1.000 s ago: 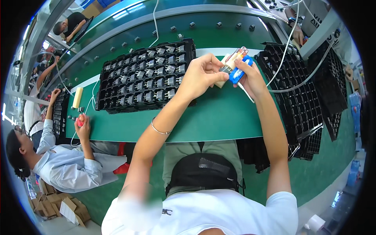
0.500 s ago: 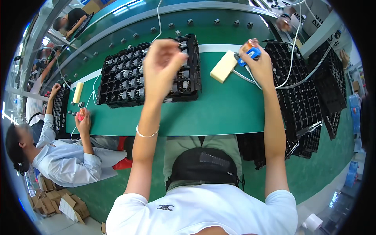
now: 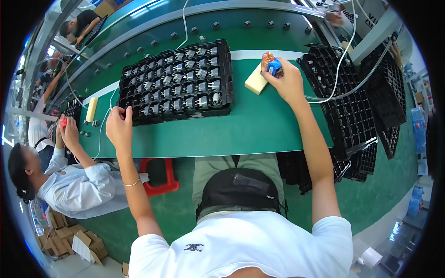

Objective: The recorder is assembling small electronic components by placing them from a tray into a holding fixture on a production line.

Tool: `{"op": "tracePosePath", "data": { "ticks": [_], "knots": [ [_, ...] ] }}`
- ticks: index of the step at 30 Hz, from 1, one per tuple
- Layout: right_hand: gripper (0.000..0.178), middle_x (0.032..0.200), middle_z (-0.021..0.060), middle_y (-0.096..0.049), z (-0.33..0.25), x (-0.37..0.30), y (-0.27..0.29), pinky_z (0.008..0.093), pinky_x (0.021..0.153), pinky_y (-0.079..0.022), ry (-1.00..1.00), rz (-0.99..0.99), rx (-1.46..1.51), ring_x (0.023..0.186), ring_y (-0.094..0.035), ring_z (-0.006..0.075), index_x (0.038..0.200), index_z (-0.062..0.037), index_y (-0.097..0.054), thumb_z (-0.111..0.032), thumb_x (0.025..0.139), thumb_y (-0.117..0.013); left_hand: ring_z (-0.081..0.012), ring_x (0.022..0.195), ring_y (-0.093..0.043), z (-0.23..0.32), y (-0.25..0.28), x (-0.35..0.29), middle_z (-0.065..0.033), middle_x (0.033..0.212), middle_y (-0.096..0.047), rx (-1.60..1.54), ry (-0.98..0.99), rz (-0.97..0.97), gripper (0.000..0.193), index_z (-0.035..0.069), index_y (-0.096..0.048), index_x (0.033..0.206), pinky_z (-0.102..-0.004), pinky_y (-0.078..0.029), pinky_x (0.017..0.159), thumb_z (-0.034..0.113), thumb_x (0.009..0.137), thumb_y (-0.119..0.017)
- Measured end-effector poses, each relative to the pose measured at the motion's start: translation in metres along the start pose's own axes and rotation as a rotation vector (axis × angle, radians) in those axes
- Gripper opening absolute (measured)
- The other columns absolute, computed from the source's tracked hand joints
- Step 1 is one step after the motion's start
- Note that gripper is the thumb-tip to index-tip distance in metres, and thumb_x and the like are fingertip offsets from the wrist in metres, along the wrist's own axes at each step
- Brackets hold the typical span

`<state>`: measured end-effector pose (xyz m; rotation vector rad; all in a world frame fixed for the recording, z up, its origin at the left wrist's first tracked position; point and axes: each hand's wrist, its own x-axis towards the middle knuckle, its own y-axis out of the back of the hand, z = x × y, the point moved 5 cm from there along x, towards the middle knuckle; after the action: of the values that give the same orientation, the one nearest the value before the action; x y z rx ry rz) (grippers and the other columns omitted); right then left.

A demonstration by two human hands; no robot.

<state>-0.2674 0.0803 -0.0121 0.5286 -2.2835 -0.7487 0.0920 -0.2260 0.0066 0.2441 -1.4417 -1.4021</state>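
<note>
At the front-left corner of a black compartment tray (image 3: pixel 185 113), my left hand (image 3: pixel 119 132) has thumb and fingers pinched together. Whatever they may hold there is too small to make out. Rows of dark grey plug-like parts with metal pins (image 3: pixel 178 78) fill the tray. To the tray's right, my right hand (image 3: pixel 288 82) is closed around a small blue and copper-orange object (image 3: pixel 273 66), raised above the bench. Its exact kind does not show. Just left of that hand, a cream-coloured block (image 3: pixel 256 82) lies on the green bench top.
Empty black trays (image 3: pixel 336 92) are stacked at the right, with a white cable (image 3: pixel 345 55) across them. Single parts sit along a green belt (image 3: pixel 227 34) at the back. A co-worker (image 3: pixel 69 180) sits at the left beside another cream block (image 3: pixel 92 110).
My left hand has gone from over the tray down to its front-left corner and pinched. My right hand has shifted left with the blue and orange object. The co-worker's hands have come together.
</note>
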Motion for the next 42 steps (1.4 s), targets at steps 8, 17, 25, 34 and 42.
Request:
{"op": "tracePosePath", "data": {
  "ticks": [8,17,25,34,42],
  "knots": [
    [0.036,0.07,0.0086,-0.059,0.007,0.004,0.006,0.0296,0.056,-0.045,0.006,0.007,-0.045,0.057,-0.055,0.0164,0.097,-0.0035,-0.065,-0.029,0.075,-0.078,-0.0342,0.07,-0.061,0.002,-0.007,0.008,-0.0138,0.073,-0.061,0.133,-0.095,-0.074,0.026,0.002,-0.061,0.075,-0.0435,-0.047,0.063,0.026,0.084,-0.068],
    [0.047,0.085,0.0092,-0.068,0.01,0.007,-0.003,0.0276,0.069,-0.051,0.006,-0.04,0.048,0.074,-0.063,0.0102,0.117,0.001,-0.063,-0.02,0.078,-0.077,-0.031,0.072,-0.064,-0.018,-0.01,0.017,-0.0124,0.074,-0.065,-0.04,-0.001,-0.064,0.02,0.006,-0.067,0.079,-0.0416,-0.049,0.064,0.026,0.081,-0.069],
    [0.043,0.083,0.0156,-0.066,0.008,0.011,-0.01,0.033,0.07,-0.051,-0.065,-0.06,0.113,0.072,-0.065,0.0218,0.113,-0.0022,-0.065,-0.024,0.077,-0.075,-0.031,0.07,-0.063,-0.019,-0.002,0.019,-0.0107,0.072,-0.064,-0.003,-0.049,0.058,0.016,0.007,-0.064,0.074,-0.0427,-0.049,0.06,0.022,0.077,-0.068],
    [0.03,0.076,0.0179,-0.063,0.012,0.063,-0.019,0.0375,0.065,-0.049,0.079,0.065,-0.114,0.068,-0.063,0.0326,0.09,-0.0004,-0.062,-0.021,0.072,-0.072,-0.0346,0.07,-0.064,0.011,-0.035,0.052,-0.0137,0.073,-0.064,-0.048,-0.064,-0.062,0.031,0.005,-0.06,0.073,-0.0453,-0.049,0.061,0.033,0.081,-0.07],
    [0.027,0.082,0.0201,-0.067,0.056,0.148,-0.058,0.0469,0.071,-0.051,-0.028,0.043,-0.142,0.08,-0.064,0.041,0.088,-0.0038,-0.064,-0.026,0.072,-0.068,-0.0361,0.069,-0.066,0.005,-0.042,0.075,-0.0175,0.071,-0.066,0.129,-0.014,-0.061,0.037,0.002,-0.065,0.071,-0.0477,-0.051,0.06,0.037,0.081,-0.07]
  ]
}}
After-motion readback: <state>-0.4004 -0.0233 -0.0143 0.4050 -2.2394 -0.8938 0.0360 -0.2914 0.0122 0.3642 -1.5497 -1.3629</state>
